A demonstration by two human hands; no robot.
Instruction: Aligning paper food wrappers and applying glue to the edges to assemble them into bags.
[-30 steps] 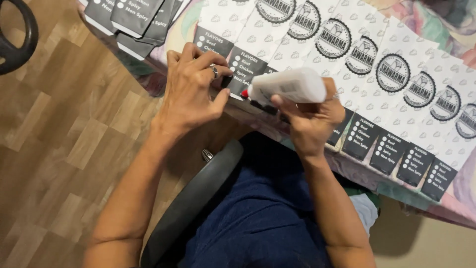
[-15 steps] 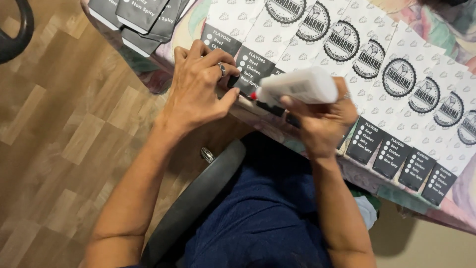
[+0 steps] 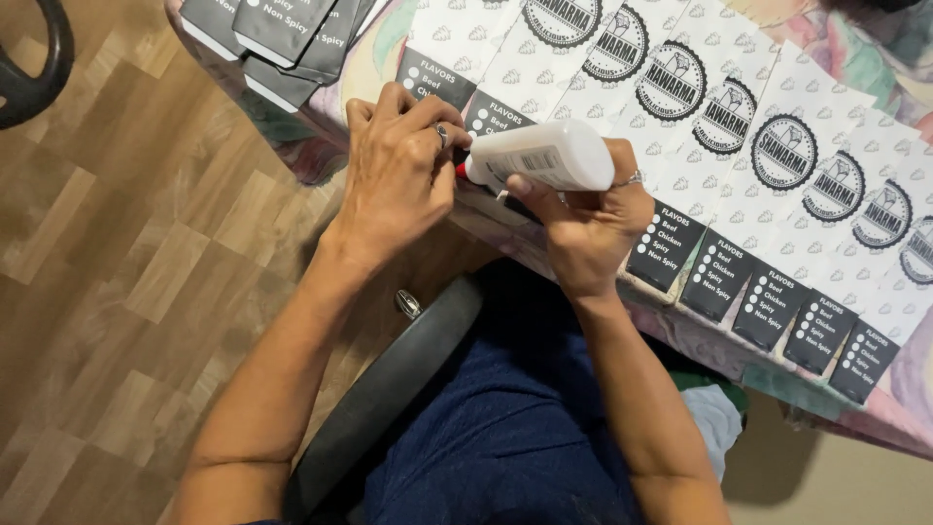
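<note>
Head view: gluing step. Right hand (image 3: 593, 228) wrapped around white glue bottle (image 3: 539, 156), red tip down on paper bag (image 3: 486, 115). Left hand (image 3: 394, 180) pressed flat beside tip, holding bag edge. Next: gentle squeeze, steady line.

A white plastic squeeze bottle (image 3: 546, 156) with a red nozzle lies nearly level, tip pointing left, gripped around its body by the right hand (image 3: 583, 219). Its nozzle meets the dark lower band of a white printed paper sleeve (image 3: 505, 92), one of an overlapping row along the table's edge, where the left hand (image 3: 398, 180) presses down
</note>
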